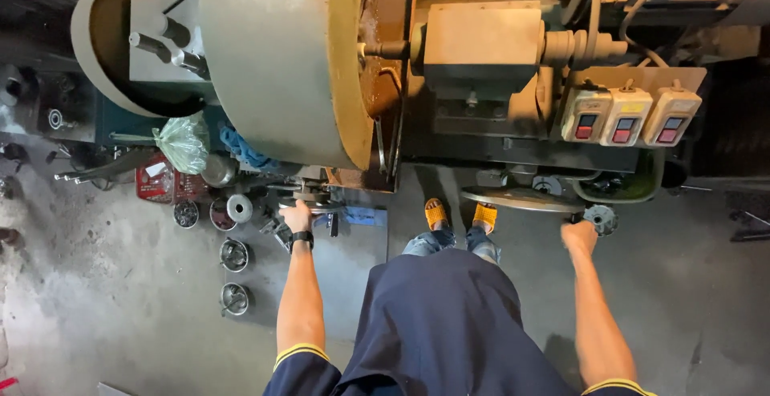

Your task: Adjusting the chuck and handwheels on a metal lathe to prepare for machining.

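The left hand (297, 216), a black watch at its wrist, is closed around a small dark metal lever handle (314, 202) low on the machine's front. The right hand (579, 236) is clenched on the grip of a small grey toothed handwheel (600, 219), which lies just beyond its knuckles, to the right. Each hand already sits on its own control; the two are well apart, with the person's yellow sandals (459, 214) between them on the concrete floor (104, 284). Above looms a large beige press machine (273, 51) with three cream switch boxes (630, 115) near the right hand. Beside the left hand, round metal tins (233, 255) stand on the floor, and a green plastic bag (184, 141) hangs nearby.
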